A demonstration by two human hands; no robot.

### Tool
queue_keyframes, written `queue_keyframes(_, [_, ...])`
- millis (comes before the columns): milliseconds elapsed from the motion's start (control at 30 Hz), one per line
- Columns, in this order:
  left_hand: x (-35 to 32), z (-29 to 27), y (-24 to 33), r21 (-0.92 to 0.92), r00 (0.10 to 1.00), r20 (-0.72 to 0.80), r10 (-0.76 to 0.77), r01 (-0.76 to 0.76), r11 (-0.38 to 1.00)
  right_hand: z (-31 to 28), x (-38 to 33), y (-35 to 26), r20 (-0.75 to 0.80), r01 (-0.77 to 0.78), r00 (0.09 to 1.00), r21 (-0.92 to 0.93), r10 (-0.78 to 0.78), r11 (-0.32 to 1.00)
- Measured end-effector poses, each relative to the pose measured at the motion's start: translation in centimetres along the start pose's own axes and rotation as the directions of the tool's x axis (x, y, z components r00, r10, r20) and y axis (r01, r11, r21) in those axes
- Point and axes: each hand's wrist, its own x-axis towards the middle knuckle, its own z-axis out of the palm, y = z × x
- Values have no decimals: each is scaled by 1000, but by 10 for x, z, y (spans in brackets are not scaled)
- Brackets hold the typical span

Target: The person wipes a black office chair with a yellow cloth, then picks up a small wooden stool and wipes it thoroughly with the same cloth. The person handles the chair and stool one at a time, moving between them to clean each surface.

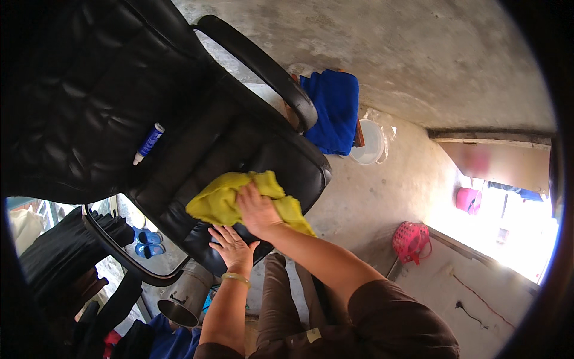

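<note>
A black padded office chair (257, 143) fills the upper left, its seat in front of me. Spread over the seat near its front edge is a crumpled yellow cloth (221, 194). My right hand (258, 210) presses down on the cloth, its fingers bunched into the fabric. Just left of it, my left hand (233, 248) rests flat on the seat's edge with fingers spread, holding nothing; a pale bangle circles that wrist. A blue tube (148, 143) with a white end lies on the chair where seat and backrest meet.
Armrests (263, 66) rise on both sides of the seat. Beyond the right one are a blue towel (336, 113) and a white bucket (369, 142). A metal pot (186, 293) and blue slippers (147, 242) are at lower left. A pink basket (411, 241) is at right.
</note>
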Motion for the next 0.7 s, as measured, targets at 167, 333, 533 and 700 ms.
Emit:
queue_keyframes(167, [1, 5, -2, 38, 999, 8, 31, -31, 999, 5, 29, -24, -158, 187, 967, -80, -198, 979])
queue_keyframes(333, [-2, -3, -2, -5, 998, -62, 19, -19, 1000, -12, 40, 13, -123, 95, 986, -120, -109, 988])
queue_keyframes(533, [-5, -4, -3, -4, 997, -78, 23, -23, 1000, -26, 19, 91, -256, -146, 961, -158, 102, 977])
queue_keyframes(700, [-5, -4, -3, -23, 997, -79, 23, -25, 999, -26, -16, 114, -243, -452, 859, 54, 451, 890])
